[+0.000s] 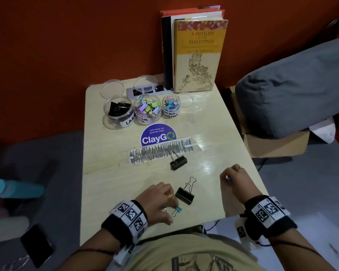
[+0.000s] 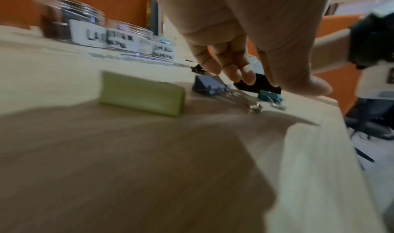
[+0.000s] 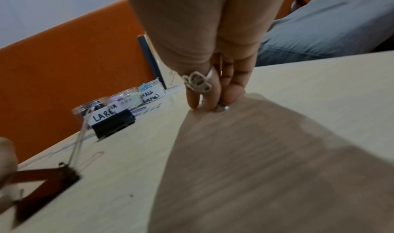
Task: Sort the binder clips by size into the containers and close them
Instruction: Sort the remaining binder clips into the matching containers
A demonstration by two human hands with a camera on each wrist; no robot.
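Observation:
Three open jars stand at the back, labelled large [image 1: 116, 111], medium [image 1: 147, 111] and small [image 1: 170, 107], each holding clips. Two large black binder clips [image 1: 178, 162] [image 1: 185, 194] lie on the table. My left hand [image 1: 171, 212] hovers by the front edge, fingers spread, fingertips at a small blue clip [image 1: 178, 209]. The left wrist view shows that clip [image 2: 269, 96] beside a dark blue clip [image 2: 208, 85] and a green clip [image 2: 141, 94], with the left hand [image 2: 277, 84] gripping none of them. My right hand [image 1: 228, 178] pinches a small purple clip [image 3: 221, 106] at the table surface.
Three clear lids [image 1: 112, 88] [image 1: 146, 82] [image 1: 185, 96] lie behind and beside the jars. Upright books [image 1: 196, 53] stand at the back, with a blue round sticker [image 1: 158, 135] and scribbled tape [image 1: 160, 151] mid-table. A phone [image 1: 36, 245] lies at the left and a grey cushion [image 1: 294, 90] at the right.

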